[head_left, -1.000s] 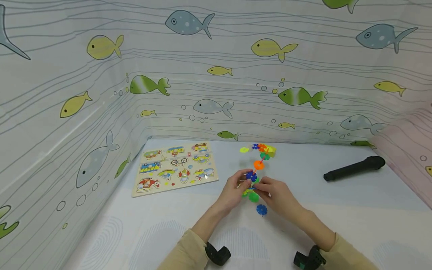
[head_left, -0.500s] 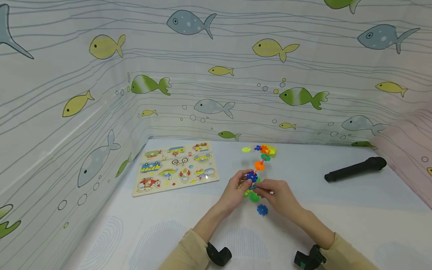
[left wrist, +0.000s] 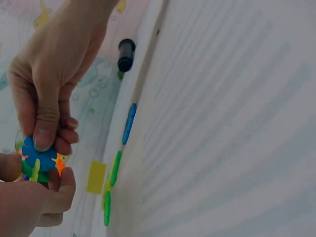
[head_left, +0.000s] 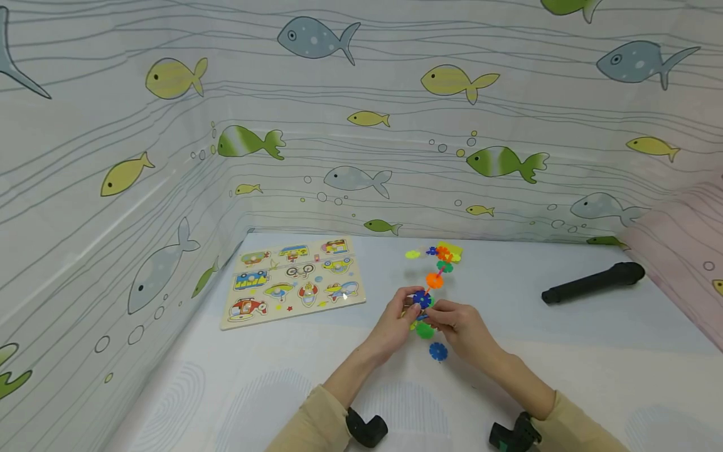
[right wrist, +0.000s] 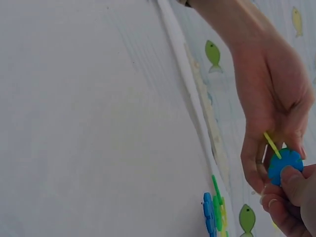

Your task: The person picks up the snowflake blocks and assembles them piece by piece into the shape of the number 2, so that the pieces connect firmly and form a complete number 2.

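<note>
Here, notched disc (blue plastic).

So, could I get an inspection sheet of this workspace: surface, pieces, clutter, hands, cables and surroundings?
Surface: pale patterned tabletop, flat.
Job's things: multicoloured chain of notched plastic discs; round blue plastic piece; loose blue notched disc on the tabletop.
Clutter: pale rectangular vehicle-puzzle board; long black microphone-shaped object.
Grip: left hand holds the chain; right hand pinches the round blue piece.
Cables: nothing seen.
Surroundings: white fish-printed sheeting.
</note>
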{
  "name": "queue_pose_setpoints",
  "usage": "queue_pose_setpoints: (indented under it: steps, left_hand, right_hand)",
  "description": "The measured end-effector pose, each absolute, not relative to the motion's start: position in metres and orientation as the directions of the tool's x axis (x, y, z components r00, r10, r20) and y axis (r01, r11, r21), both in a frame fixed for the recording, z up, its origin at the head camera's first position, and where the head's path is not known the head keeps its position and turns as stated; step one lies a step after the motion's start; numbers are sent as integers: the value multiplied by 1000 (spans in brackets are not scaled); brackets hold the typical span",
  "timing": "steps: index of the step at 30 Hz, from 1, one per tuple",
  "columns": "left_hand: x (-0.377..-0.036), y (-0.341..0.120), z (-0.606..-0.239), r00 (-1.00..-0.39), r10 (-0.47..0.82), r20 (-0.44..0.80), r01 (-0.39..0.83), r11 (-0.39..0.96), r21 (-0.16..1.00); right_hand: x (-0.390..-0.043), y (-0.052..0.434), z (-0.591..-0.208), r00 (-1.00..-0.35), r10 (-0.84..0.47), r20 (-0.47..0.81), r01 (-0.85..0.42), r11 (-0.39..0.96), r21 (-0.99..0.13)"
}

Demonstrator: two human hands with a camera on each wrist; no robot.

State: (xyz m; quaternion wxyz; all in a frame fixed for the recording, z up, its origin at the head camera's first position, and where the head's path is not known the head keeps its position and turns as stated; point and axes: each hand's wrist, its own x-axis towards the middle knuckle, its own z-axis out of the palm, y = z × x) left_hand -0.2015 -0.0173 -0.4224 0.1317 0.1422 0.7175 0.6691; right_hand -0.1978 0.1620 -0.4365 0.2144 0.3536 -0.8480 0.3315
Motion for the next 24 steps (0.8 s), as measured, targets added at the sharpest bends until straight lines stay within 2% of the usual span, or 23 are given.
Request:
queue_pose_setpoints:
  steps: [9,16,24]
  left_hand:
    - [-202,-17,-424,-923,384,-5,28,80,996]
    - [-202,-16,-425,-924,382,-23,13,91,996]
    - [-201,-15,-424,-921,388,-32,-2,78,997]
  right_hand:
    - [-198,161,-439,-542,-473,695,-804,532,-265]
    - [-201,161,-446,-559,-452,696,-807,490,-330]
    - [-202,161,-448,-529,-446,722,-822,480,-306]
